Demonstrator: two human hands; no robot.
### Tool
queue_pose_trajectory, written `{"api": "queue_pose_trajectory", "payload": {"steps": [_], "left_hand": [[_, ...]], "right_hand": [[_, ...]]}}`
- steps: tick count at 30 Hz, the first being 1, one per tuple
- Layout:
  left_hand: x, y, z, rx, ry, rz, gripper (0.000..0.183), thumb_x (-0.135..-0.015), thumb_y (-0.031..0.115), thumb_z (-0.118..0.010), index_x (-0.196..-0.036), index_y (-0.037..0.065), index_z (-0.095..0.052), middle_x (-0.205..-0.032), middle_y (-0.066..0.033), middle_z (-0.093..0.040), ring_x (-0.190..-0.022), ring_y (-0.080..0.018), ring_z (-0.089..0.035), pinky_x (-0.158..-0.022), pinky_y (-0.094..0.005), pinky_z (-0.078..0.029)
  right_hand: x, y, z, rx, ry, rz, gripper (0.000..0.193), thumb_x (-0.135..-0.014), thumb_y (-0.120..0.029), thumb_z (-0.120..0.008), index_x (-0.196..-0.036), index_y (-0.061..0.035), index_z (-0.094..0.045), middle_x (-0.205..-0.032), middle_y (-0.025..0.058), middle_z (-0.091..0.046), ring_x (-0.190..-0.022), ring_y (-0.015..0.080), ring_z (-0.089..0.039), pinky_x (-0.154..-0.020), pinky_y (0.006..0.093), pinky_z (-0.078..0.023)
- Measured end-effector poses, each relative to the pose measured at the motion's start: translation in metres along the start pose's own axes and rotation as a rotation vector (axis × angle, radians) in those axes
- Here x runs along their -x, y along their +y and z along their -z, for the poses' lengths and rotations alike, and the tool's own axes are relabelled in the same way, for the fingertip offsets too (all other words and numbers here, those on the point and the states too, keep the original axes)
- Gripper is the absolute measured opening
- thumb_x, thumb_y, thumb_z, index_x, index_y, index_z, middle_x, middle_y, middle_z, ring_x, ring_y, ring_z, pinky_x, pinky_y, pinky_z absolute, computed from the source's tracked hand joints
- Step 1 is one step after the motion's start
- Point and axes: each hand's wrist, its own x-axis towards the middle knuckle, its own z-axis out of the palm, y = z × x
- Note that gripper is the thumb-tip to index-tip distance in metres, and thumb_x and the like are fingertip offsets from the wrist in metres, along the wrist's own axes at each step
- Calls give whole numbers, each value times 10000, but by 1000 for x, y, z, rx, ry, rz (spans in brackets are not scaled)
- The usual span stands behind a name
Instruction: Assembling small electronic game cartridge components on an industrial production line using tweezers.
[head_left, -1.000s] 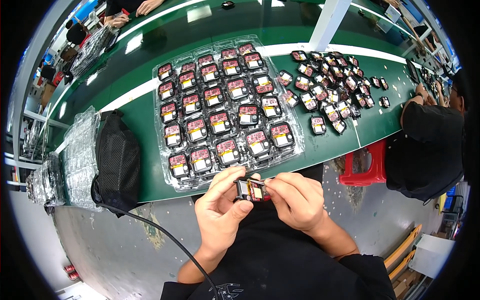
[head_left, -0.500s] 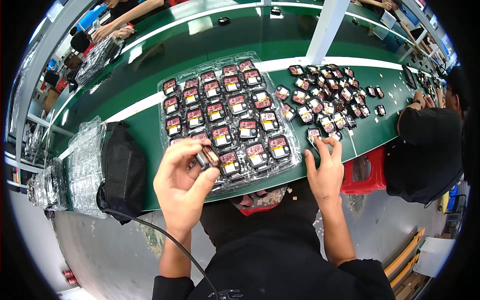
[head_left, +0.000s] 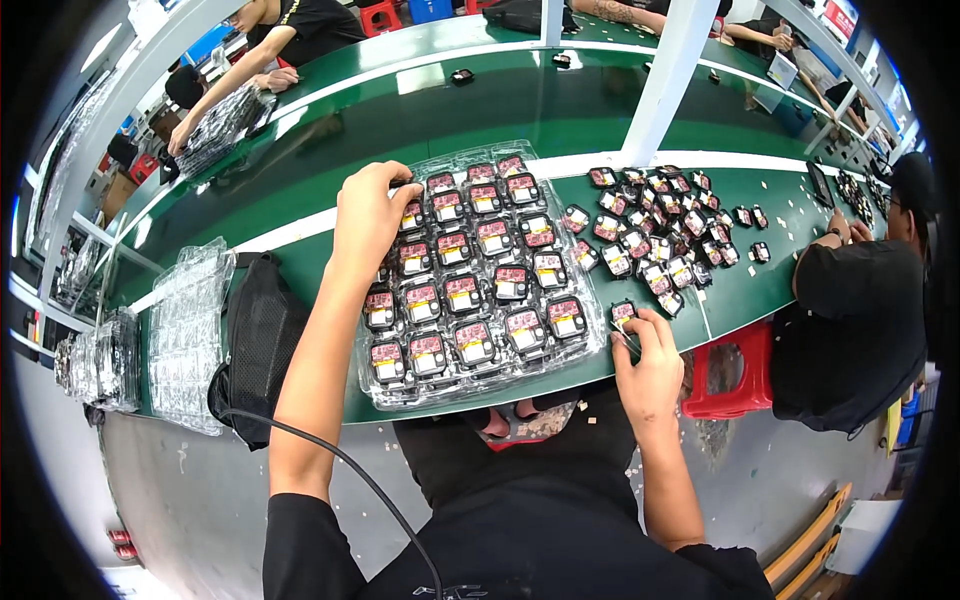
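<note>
My left hand (head_left: 372,207) reaches over the far left corner of a clear plastic tray (head_left: 470,398). Its fingers close on a small black electronic module (head_left: 400,184), mostly hidden under them. Rows of similar black-framed modules (head_left: 473,342), with red printed faces and white-and-yellow labels, fill the tray's pockets. Beyond the tray's near right side, my right hand (head_left: 650,372) pinches a thin metal tool that looks like tweezers (head_left: 628,343). The tool's tip is beside a single module (head_left: 623,312) lying on the green table (head_left: 715,290).
A loose pile of modules (head_left: 655,230) spreads over the table at the right. To the left stand a black mesh bag (head_left: 262,325) and stacked clear trays (head_left: 185,335). A white post (head_left: 668,85) rises behind the pile. A co-worker (head_left: 850,300) sits at the right beside a red stool (head_left: 728,375).
My left hand has carried the module from the tray's near left side to its far left corner. The right hand stays low beside the pile, nearly in place.
</note>
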Motion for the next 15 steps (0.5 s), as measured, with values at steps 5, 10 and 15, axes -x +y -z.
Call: {"api": "queue_pose_trajectory", "payload": {"steps": [5,10,15], "left_hand": [[1,15,3,-83,-240,62,240,-892,192,-742,-1001,-20,-765,-1026,-184,-745,-952,-362,-705,-855,-407,-545],[11,9,2,-247,-232,-119,295,-950,236,-672,-1074,-23,-738,-1144,-196,-715,-1046,-373,-675,-928,-436,-533],[17,8,3,-231,-203,-132,312,-967,241,-658,-1137,-14,-719,-1214,-223,-695,-1148,-364,-650,-1009,-438,-502]], "right_hand": [[-1,2,0,1,-1,-8,194,-871,-135,-751,-1029,-66,-661,-1209,126,-666,-872,396,-704,-722,473,-557],[-4,-2,0,-6,12,5,196,-863,-134,-759,-1024,-68,-669,-1198,124,-671,-876,392,-705,-729,472,-556],[-6,4,0,-66,-12,-6,203,-858,-132,-765,-1028,-65,-678,-1213,148,-669,-953,394,-702,-783,459,-560]]}}
